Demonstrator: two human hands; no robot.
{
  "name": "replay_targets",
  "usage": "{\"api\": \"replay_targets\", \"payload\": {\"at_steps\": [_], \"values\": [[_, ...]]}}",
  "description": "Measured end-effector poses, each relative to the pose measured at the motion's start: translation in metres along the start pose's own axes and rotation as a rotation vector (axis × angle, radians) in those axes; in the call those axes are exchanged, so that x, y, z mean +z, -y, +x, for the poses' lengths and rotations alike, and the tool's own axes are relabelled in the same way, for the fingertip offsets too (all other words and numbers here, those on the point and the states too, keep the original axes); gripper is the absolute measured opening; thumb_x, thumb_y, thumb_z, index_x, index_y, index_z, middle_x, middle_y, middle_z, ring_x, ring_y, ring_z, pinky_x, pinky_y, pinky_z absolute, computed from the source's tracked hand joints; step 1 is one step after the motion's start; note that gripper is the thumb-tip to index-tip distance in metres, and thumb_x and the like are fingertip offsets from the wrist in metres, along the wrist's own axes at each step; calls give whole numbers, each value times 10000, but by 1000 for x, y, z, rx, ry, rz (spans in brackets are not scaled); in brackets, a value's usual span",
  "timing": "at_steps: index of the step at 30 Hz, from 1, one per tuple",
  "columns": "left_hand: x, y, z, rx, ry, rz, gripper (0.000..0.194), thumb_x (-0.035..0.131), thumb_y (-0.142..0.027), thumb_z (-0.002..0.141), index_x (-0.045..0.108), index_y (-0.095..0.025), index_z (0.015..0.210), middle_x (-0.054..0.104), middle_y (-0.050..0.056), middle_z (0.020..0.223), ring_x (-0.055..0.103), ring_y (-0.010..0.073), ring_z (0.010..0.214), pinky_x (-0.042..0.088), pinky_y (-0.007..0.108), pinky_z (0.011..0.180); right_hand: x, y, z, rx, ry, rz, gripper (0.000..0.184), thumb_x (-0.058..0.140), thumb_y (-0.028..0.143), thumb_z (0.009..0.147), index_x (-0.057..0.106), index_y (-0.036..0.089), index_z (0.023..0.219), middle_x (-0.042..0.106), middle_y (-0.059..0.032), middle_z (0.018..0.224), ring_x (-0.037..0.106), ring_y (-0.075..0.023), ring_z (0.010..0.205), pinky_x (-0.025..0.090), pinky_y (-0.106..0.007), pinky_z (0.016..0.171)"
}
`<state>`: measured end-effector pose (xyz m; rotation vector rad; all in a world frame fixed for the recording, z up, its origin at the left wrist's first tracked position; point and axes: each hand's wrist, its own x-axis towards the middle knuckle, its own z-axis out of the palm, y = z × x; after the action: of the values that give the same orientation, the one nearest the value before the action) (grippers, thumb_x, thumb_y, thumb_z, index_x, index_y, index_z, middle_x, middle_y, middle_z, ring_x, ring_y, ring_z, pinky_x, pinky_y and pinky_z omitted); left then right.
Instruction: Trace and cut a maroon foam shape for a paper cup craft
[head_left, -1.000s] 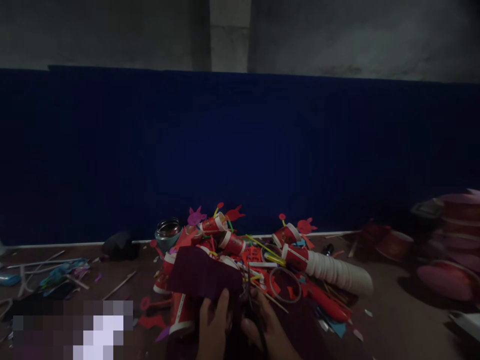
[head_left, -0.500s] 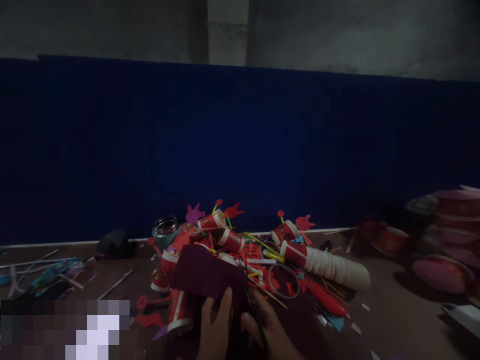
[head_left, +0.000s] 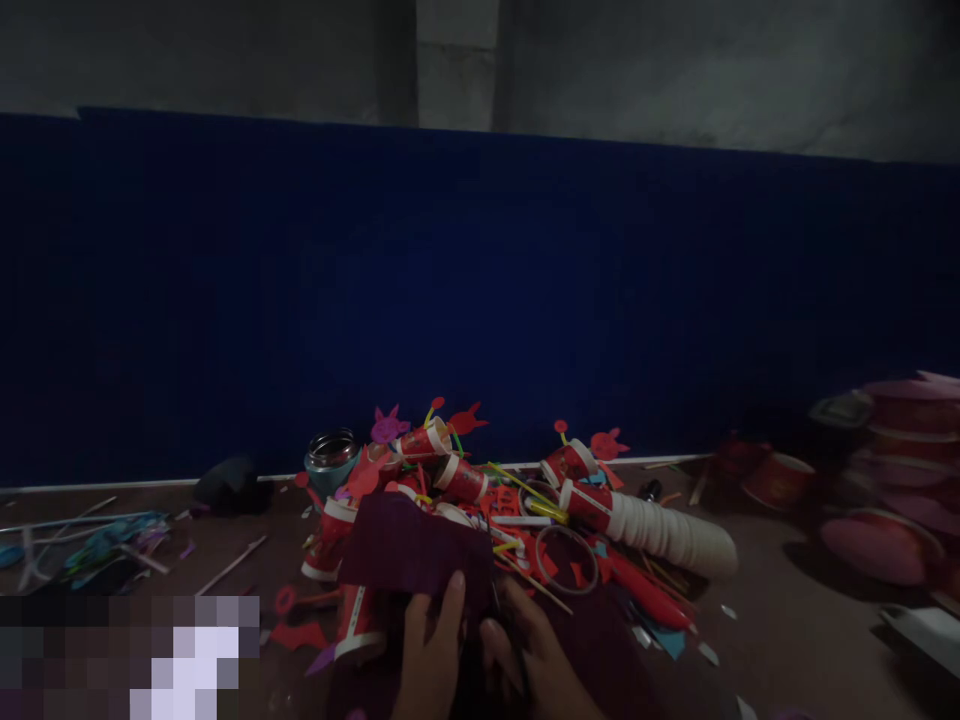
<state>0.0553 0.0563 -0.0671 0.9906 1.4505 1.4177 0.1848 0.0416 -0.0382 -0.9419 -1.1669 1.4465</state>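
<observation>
A dark purple sheet of paper (head_left: 416, 545) is raised above the front of the pile. My left hand (head_left: 435, 640) pinches its lower edge, with thumb and fingers closed. Just to the right, my right hand (head_left: 529, 645) is wrapped round a dark pair of scissors (head_left: 493, 590). The blades point away from me at the paper's right edge; dim light hides most of the handles. More dark purple paper (head_left: 600, 650) lies under and beside my right hand. A red paper cup (head_left: 360, 620) stands upside down left of my left hand.
Behind the hands is a pile of red paper cups (head_left: 461, 480) with cut-out shapes, and a clear tape ring (head_left: 566, 560). A stack of white-sided cups (head_left: 667, 530) lies right of it. A teal jar (head_left: 332, 462) stands by the blue wall (head_left: 480, 300). Paper scraps litter the table.
The hands, scissors and purple sheet stay almost where they were. The whole view has shifted very slightly.
</observation>
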Motion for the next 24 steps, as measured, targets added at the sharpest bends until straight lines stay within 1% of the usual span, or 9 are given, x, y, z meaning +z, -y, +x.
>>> {"api": "replay_targets", "payload": {"at_steps": [4,9,11,13,15,17,20,22,24], "values": [[1,1,0,16,12,51,345,724,-215,414,709,-168,756,672,91,862,518,320,1019,378,344,947,3,4,0,31,12,-10,511,658,543,668,575,213,1049,532,27,562,472,-117,474,467,-239,490],[-1,-2,-2,58,51,93,332,734,-271,448,708,-191,769,682,90,925,533,314,1002,397,347,926,6,10,-2,-24,-4,15,442,657,515,689,590,214,1007,567,6,663,519,-129,592,481,-242,595],[-2,-3,-3,50,31,88,360,751,-318,427,703,-196,762,680,91,902,546,312,983,422,343,898,5,7,-2,-7,-21,11,438,659,513,688,586,214,998,552,21,635,492,-110,538,461,-218,538],[-1,-4,-2,41,3,80,375,752,-370,421,698,-200,751,674,87,875,557,306,957,439,342,874,3,3,-1,34,-13,-2,445,652,519,692,577,211,1003,510,50,551,428,-85,441,415,-193,448],[0,-4,-1,29,-12,60,376,749,-399,429,694,-200,743,666,79,839,564,295,929,448,338,859,2,-1,0,53,-4,-6,456,645,528,693,571,208,1009,495,60,517,398,-76,399,391,-186,411],[1,-3,-1,7,-18,25,358,753,-396,433,691,-200,726,652,69,772,563,286,907,455,325,839,2,-1,2,43,1,6,463,654,536,678,577,208,995,540,38,566,457,-94,442,427,-201,447],[4,0,-1,-24,-12,-8,309,756,-387,448,689,-212,694,618,53,667,563,276,858,464,312,802,4,3,3,-7,-15,53,485,683,538,639,585,219,991,618,-19,742,566,-153,623,490,-247,579],[6,1,-1,-26,-6,-3,319,760,-395,444,690,-211,696,600,43,632,563,266,805,466,318,790,6,7,3,-30,-25,75,493,691,530,635,585,225,1007,635,-39,833,584,-176,712,499,-268,648],[6,1,0,-22,5,3,365,774,-393,411,692,-202,711,589,31,618,557,249,742,466,328,780,7,10,3,-36,-23,85,494,688,540,634,589,221,999,640,-41,853,580,-169,700,498,-265,643]]}}
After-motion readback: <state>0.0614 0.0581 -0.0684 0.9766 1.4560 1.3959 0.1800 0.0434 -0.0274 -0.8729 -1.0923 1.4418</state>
